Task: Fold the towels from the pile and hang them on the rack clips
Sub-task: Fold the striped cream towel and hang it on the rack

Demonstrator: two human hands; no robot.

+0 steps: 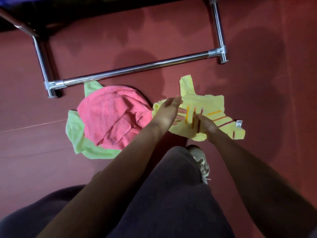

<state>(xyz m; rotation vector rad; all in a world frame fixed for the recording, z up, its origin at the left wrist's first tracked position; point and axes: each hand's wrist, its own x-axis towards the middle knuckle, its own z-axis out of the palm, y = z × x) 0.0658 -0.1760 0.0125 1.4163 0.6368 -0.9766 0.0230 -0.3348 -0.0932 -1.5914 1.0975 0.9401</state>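
A: While crumpled on the red floor (257,100), lying where, that yellow towel (211,103)?

B: Dead centre of frame, just at 3 o'clock of the pile. Orange and dark red stripes across the middle, white tag (239,124) at the 3 o'clock edge.

A: And the hands?

B: Left hand (169,111) over the towel's 9 o'clock end, fingers straight and spread wide, holding nothing. Right hand (206,125) down on the stripes near 6 o'clock, fingertips toward 12. Blurred there, so cannot tell whether pinching cloth or merely pressing.

A: Farther out?

B: Pink towel (111,117) heaped on green towel (77,134) at 9 o'clock, just beside the yellow one. Chrome rack (137,67) bar low across 12 o'clock, apart from the yellow towel, with a green corner reaching up to it. Pale shoe (202,162) at 6 o'clock, dark trousers (171,194) nearer the lens.
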